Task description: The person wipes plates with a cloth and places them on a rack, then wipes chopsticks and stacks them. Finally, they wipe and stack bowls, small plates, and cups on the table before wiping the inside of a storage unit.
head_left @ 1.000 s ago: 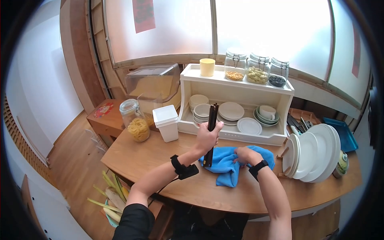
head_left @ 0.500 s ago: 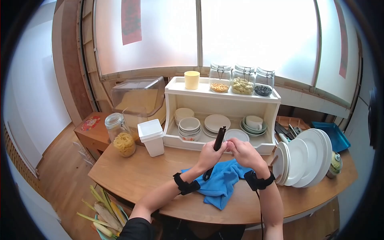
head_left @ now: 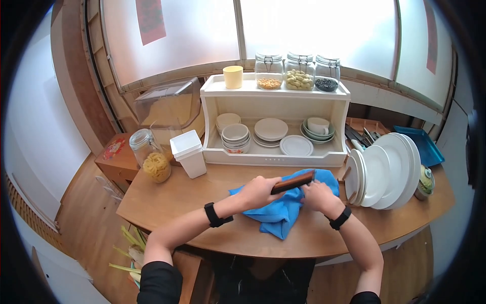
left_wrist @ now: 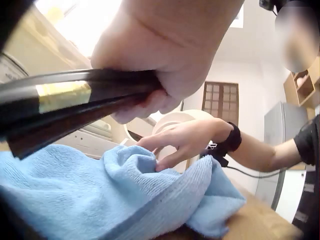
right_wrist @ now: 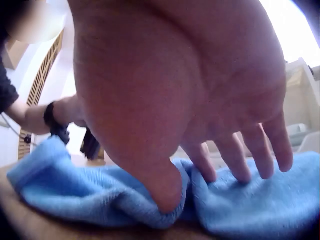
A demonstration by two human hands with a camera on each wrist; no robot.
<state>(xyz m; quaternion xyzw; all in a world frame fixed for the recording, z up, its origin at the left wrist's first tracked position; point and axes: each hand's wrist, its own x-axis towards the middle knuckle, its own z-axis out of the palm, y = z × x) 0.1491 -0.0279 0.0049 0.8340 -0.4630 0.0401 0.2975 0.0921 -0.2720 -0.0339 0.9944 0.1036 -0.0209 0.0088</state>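
Observation:
My left hand (head_left: 258,192) grips a bundle of dark chopsticks (head_left: 294,182), which tilts to the right above the cloth. Close up in the left wrist view, the chopsticks (left_wrist: 60,102) show a yellowish band near their ends. A crumpled blue cloth (head_left: 277,217) lies on the table. My right hand (head_left: 323,196) is down on the cloth's right part. From the right wrist, the thumb (right_wrist: 167,192) and index finger pinch a fold of the cloth (right_wrist: 95,192), while the other fingers reach over it.
Behind the cloth stands a white shelf (head_left: 212,154) with bowls and plates; glass jars (head_left: 298,76) and a yellow cup (head_left: 233,77) top it. White containers (head_left: 190,154) and a pasta jar (head_left: 154,162) are left. Upright plates (head_left: 377,175) stand in a rack at the right.
The chopsticks have gone from upright to leaning right over the cloth. My right hand left the cloth, met the left hand near the chopsticks, then came back down onto the cloth.

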